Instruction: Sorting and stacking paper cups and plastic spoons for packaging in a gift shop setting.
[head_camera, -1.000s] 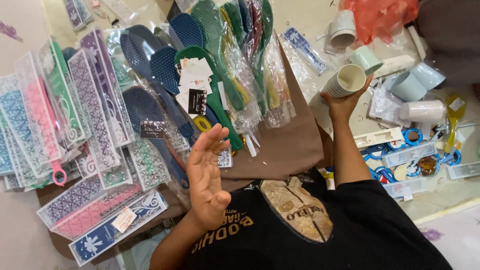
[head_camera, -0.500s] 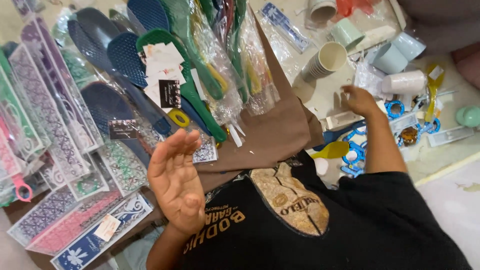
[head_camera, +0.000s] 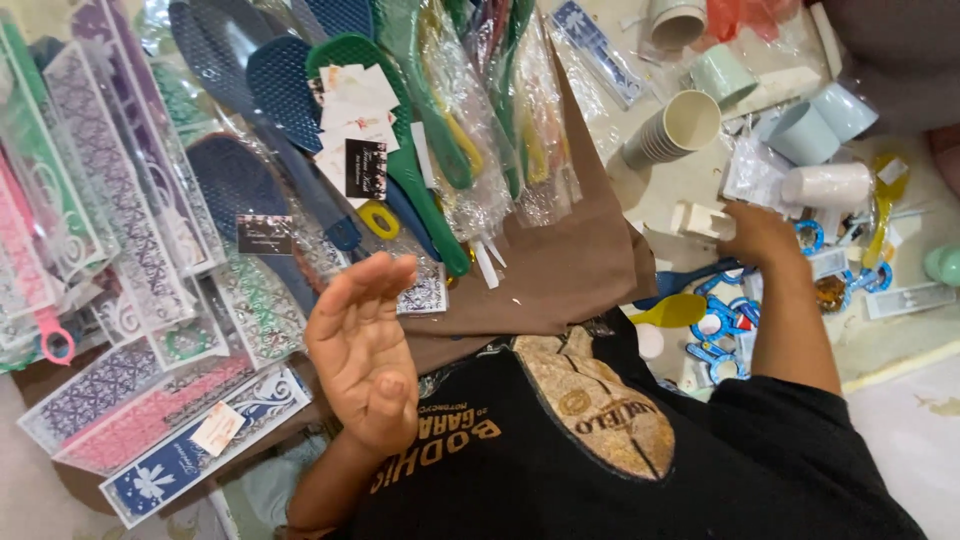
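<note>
My left hand (head_camera: 365, 350) is raised in front of my chest, palm open and fingers together, holding nothing. It hovers over bagged patterned bookmarks (head_camera: 190, 400) and blue plastic paddles (head_camera: 240, 190). My right hand (head_camera: 757, 235) reaches out low on the right, its fingertips at a small white box (head_camera: 702, 218). I see only the back of that hand, so its grip is hidden. A stack of paper cups (head_camera: 672, 130) lies on its side just beyond it, apart from the hand.
Green and blue paddles in clear bags (head_camera: 470, 130) cover the middle, on brown paper (head_camera: 560, 270). Pale green and blue cups (head_camera: 800, 120), a white cup (head_camera: 825, 185), a yellow spoon (head_camera: 672, 312) and blue rings (head_camera: 725, 315) crowd the right side.
One second ago my right hand held the stack of paper cups. It has let go of them and has drawn back toward me to the small white box. My left hand stays raised.
</note>
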